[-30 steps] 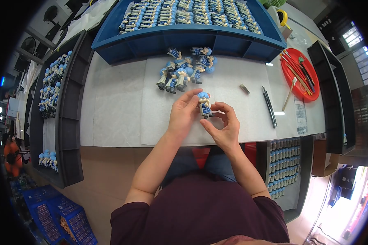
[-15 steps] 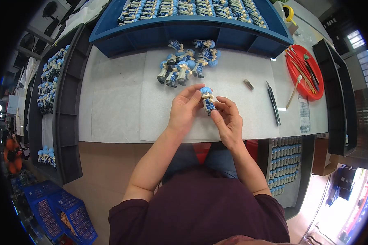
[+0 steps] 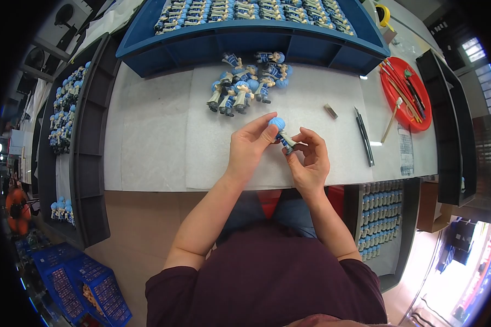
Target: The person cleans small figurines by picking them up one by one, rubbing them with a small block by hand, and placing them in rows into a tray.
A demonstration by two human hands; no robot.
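Between my two hands, above the white sheet on the table, is a small blue-haired figurine (image 3: 281,131) in a blue and pale outfit, tilted with its head to the upper left. My left hand (image 3: 250,144) pinches it at the head with thumb and fingers. The fingertips of my right hand (image 3: 310,158) close on its feet from the lower right. Just beyond my hands lies a loose pile of similar figurines (image 3: 240,92), some upright and some on their sides.
A blue crate (image 3: 245,41) full of figurines stands at the back. Dark trays flank the table, the left tray (image 3: 90,141) holding figurines. On the right are a red dish (image 3: 401,109) with brushes, a dark pen-like tool (image 3: 364,136) and a small block (image 3: 330,111). Another figurine tray (image 3: 384,261) sits below.
The figurine has been turned in my hands: its face showed before, and now the back of its hair and a tilted body show. My right hand has shifted slightly.
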